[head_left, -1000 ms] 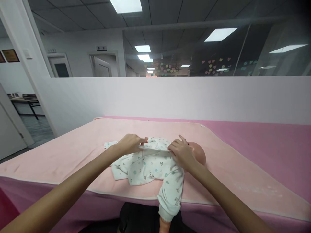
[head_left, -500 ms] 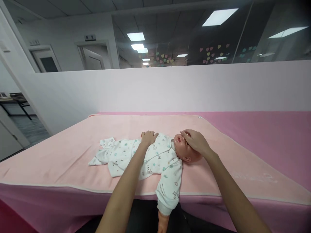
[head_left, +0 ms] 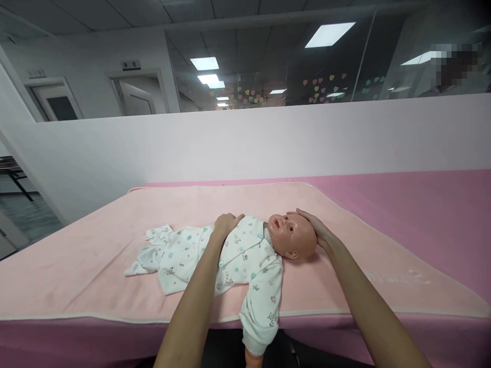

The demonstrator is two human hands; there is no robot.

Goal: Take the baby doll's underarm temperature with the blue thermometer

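Note:
A baby doll (head_left: 293, 237) in a white printed outfit (head_left: 240, 255) lies on its back on a peach blanket (head_left: 95, 271), head to the right. My left hand (head_left: 229, 223) is at the far side of the doll's middle, curled over its far arm; most of the fingers are hidden behind. Against the crown of the doll's head rests my right hand (head_left: 316, 227), with its fingers stretched along the far side and the palm behind the head. The doll's near sleeve (head_left: 263, 306) hangs over the front edge towards me.
Pink cloth (head_left: 422, 214) covers the surface beneath the blanket. Behind it runs a low white wall (head_left: 268, 143) with a window above, dotted with heart stickers. A person (head_left: 454, 71) shows beyond the glass at the far right. A dark-legged table (head_left: 17, 179) stands at the left.
My right hand has slid back from the doll's brow to the top of its head, uncovering the eyes. My left hand stays at the doll's side. The view has turned slightly right.

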